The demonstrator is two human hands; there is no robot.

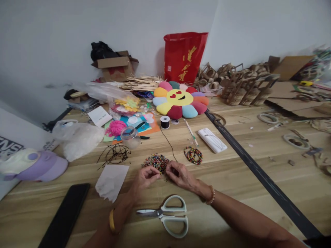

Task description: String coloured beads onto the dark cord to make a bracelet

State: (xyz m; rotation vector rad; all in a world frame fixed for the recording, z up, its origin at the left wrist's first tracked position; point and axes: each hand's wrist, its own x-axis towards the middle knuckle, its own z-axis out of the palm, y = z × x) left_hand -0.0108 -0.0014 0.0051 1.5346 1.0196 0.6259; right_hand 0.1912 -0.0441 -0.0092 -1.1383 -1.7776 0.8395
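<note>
Just in front of a pile of small multicoloured beads [156, 161], my left hand [147, 176] has its thumb and forefinger pinched together. Whatever is between those fingertips is too small to make out. Beside it my right hand [181, 175] pinches a thin black cord [169, 143], which runs back to a black spool with a white top [164, 122]. Both hands' fingertips are close to each other. A beaded bracelet pair [193, 155] lies to the right of the pile. White-handled scissors [165, 214] rest nearer me, blades pointing left.
On the left are a black phone [66, 213], a torn paper piece [111, 181], tangled black cords [113, 154] and a clear jar [130, 136]. A white power bank [212, 140] lies right. Behind stand a flower cushion [181, 100] and red bag [183, 57].
</note>
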